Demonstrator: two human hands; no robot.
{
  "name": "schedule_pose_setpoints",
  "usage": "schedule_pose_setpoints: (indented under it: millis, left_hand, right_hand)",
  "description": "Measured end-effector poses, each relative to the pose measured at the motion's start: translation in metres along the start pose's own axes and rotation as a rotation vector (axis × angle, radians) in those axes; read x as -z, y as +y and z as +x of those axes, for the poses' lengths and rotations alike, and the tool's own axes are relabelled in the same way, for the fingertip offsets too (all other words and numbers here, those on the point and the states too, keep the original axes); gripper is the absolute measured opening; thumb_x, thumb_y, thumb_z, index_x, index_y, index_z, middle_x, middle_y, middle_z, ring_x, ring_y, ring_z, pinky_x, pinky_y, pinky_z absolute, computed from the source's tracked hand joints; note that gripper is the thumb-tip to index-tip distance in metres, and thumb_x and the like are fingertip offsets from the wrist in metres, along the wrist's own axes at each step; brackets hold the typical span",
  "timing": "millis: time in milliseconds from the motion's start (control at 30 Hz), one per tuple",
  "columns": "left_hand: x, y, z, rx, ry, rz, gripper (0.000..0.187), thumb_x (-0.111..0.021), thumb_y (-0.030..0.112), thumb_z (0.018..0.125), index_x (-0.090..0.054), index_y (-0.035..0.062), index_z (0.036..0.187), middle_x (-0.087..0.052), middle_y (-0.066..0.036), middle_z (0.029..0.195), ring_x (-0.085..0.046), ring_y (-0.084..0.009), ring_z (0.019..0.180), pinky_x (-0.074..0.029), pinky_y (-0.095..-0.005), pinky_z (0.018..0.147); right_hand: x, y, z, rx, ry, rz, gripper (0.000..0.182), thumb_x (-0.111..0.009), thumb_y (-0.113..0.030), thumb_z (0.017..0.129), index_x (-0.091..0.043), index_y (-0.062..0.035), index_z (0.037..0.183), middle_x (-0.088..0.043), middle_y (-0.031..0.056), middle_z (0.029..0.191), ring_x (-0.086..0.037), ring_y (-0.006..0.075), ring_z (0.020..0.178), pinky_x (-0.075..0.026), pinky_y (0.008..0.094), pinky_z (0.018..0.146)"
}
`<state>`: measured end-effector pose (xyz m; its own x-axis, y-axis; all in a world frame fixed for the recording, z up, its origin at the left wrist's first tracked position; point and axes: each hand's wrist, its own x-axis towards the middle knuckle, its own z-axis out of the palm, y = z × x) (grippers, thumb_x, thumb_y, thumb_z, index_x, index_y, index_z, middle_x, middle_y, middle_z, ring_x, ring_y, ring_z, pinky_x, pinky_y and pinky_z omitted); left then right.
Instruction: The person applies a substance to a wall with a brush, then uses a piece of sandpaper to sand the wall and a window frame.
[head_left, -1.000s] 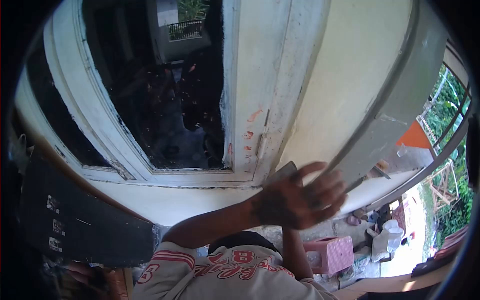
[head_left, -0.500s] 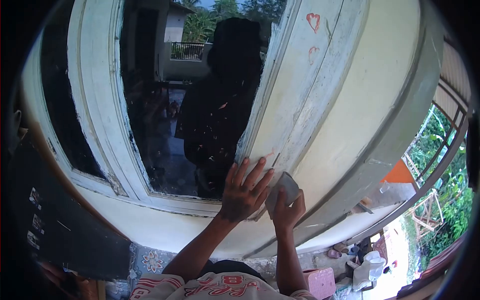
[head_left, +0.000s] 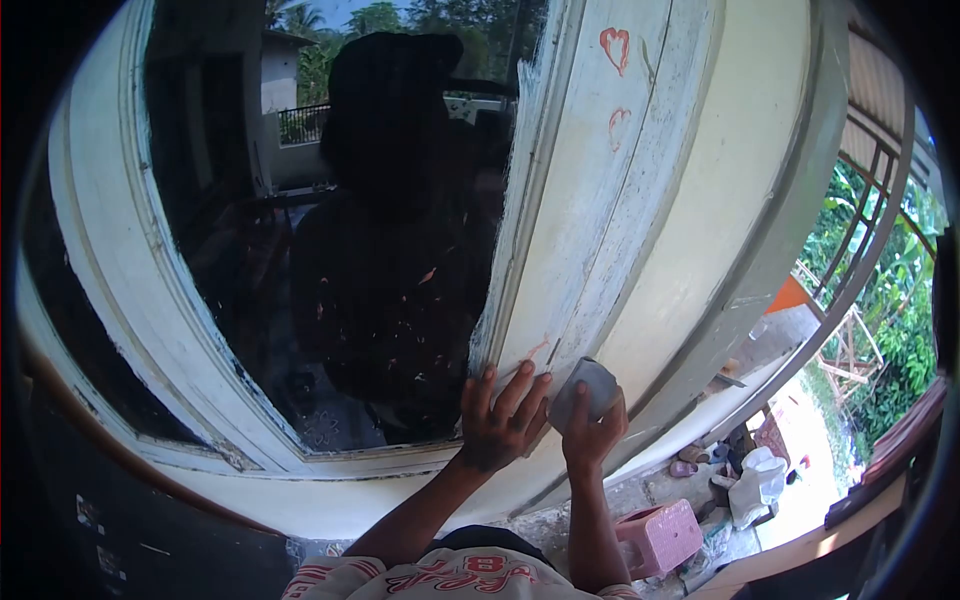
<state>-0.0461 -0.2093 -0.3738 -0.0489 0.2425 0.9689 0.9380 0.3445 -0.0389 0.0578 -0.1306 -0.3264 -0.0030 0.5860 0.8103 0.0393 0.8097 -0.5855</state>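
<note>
My left hand (head_left: pixel 500 425) lies with fingers spread against the lower end of the worn white window frame (head_left: pixel 590 200), just right of the dark glass (head_left: pixel 400 250). My right hand (head_left: pixel 594 432) pinches a folded grey piece of sandpaper (head_left: pixel 592 388), thumb on its near face. The sandpaper is at the frame's lower right edge, close beside my left fingertips. Just above the left fingers is a small red mark (head_left: pixel 538 348) on the wood. Red heart drawings (head_left: pixel 615 51) show higher up the same frame.
A pink plastic stool (head_left: pixel 665 537) stands on the floor at lower right. Beyond it lie shoes and a white plastic bag (head_left: pixel 757 487). A dark panel (head_left: pixel 170 540) fills the lower left. The cream wall (head_left: pixel 735 140) runs along the right.
The view has shifted, so the window and both hands appear lower. The sandpaper is tilted differently and more of its face shows. My left hand remains on the frame.
</note>
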Motion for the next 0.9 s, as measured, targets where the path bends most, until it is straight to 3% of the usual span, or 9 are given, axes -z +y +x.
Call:
schedule_pose_setpoints:
  millis: [233,367,700,800,900]
  left_hand:
    - [-0.002,-0.003,-0.001,-0.051,0.007,0.008,0.04,-0.071,0.034,0.089,-0.068,0.0233,0.127,-0.051,-0.006,0.144,-0.029,-0.0419,0.143,-0.014,-0.0577,0.119]
    - [0.0,-0.006,0.002,-0.059,0.008,-0.013,0.038,-0.069,0.034,0.09,-0.068,0.0223,0.126,-0.052,-0.004,0.142,-0.028,-0.0418,0.143,-0.013,-0.0577,0.119]
    - [-0.003,-0.005,0.001,-0.059,0.005,0.001,0.037,-0.069,0.033,0.091,-0.068,0.0223,0.126,-0.054,-0.002,0.141,-0.028,-0.0415,0.144,-0.013,-0.0577,0.119]
    - [-0.003,-0.004,0.0,-0.052,0.026,0.008,0.037,-0.068,0.034,0.09,-0.068,0.0223,0.125,-0.055,-0.002,0.14,-0.027,-0.0421,0.145,-0.013,-0.0578,0.119]
    - [-0.01,-0.003,0.0,-0.014,0.042,-0.05,0.038,-0.068,0.033,0.089,-0.068,0.0214,0.126,-0.055,-0.002,0.139,-0.027,-0.0426,0.145,-0.014,-0.0581,0.119]
  right_hand:
    - [0.0,-0.038,0.059,0.061,0.058,-0.123,0.018,-0.07,-0.014,0.093,-0.062,0.0024,0.089,-0.063,0.0158,0.076,-0.063,0.0304,0.065,-0.049,0.0387,0.06]
    - [-0.008,-0.015,-0.004,-0.066,0.081,-0.186,0.021,-0.072,-0.017,0.091,-0.062,0.0013,0.09,-0.063,0.0167,0.075,-0.064,0.0308,0.064,-0.05,0.0387,0.06]
    - [-0.009,-0.036,0.055,-0.009,0.119,-0.063,0.021,-0.072,-0.017,0.091,-0.063,0.0013,0.089,-0.063,0.0154,0.075,-0.064,0.026,0.065,-0.05,0.0372,0.06]
    - [-0.011,-0.014,0.008,-0.081,0.089,-0.088,0.021,-0.072,-0.016,0.091,-0.063,0.0016,0.089,-0.064,0.0161,0.076,-0.065,0.0254,0.066,-0.05,0.0369,0.061]
    - [-0.012,-0.006,0.001,-0.01,0.078,-0.081,0.022,-0.073,-0.017,0.09,-0.062,0.0013,0.087,-0.064,0.0161,0.076,-0.067,0.0269,0.066,-0.051,0.0373,0.06]
